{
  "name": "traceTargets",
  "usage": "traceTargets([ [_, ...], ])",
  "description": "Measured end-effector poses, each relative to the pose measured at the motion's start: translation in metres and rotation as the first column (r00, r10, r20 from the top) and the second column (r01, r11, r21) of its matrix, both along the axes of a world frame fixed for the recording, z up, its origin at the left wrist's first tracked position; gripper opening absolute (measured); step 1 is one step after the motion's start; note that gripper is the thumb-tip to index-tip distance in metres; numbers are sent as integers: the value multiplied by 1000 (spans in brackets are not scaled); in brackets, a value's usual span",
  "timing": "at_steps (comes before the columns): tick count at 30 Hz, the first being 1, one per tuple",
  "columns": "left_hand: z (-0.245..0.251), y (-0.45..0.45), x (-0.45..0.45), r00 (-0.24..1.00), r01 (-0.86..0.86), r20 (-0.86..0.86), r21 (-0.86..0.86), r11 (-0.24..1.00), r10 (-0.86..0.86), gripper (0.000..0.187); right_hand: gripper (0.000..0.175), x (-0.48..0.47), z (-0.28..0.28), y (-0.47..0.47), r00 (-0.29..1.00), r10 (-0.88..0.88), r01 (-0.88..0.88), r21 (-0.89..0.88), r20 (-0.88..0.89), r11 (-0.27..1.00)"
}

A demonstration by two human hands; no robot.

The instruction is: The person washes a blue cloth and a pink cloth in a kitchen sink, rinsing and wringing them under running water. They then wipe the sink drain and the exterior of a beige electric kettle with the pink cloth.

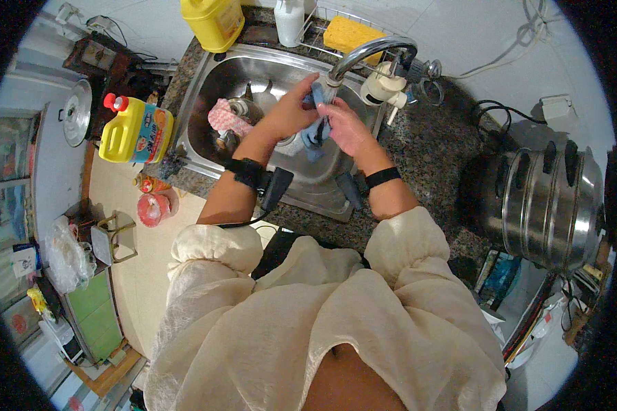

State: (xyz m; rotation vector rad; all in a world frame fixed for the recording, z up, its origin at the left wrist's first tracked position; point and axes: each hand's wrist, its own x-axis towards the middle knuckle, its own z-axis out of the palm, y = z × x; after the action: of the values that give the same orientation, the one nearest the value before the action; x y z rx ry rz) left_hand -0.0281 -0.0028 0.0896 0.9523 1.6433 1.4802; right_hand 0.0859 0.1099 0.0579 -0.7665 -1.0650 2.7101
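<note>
Both of my hands are over the stainless steel sink, just under the spout of the chrome faucet. A wet-looking blue cloth hangs between them. My left hand pinches its upper part, and my right hand grips it from the other side. Water appears to run from the spout onto the cloth. A red-and-white checked cloth lies in the left of the basin, against a metal vessel. Other items beneath it are partly hidden by my left forearm.
Yellow detergent jugs stand behind the sink and at its left. A wire rack at the back holds a yellow sponge beside a white bottle. A stacked metal steamer is on the granite counter at right.
</note>
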Motion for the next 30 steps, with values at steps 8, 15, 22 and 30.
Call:
traceTargets([
  [8,-18,-13,-16,877,-137,-480,-307,942,-28,80,53,3,-21,9,981,-58,-9,347,183,938],
  [15,-27,-13,2,881,55,-472,28,998,-35,82,42,3,-5,22,985,104,-147,340,141,929],
  [22,-29,0,-8,777,-212,-628,-324,922,-42,48,53,19,0,19,909,-83,-62,328,409,943],
  [30,-26,-19,34,709,-80,-704,-21,997,42,39,67,17,-40,-12,966,-40,157,-458,255,875],
])
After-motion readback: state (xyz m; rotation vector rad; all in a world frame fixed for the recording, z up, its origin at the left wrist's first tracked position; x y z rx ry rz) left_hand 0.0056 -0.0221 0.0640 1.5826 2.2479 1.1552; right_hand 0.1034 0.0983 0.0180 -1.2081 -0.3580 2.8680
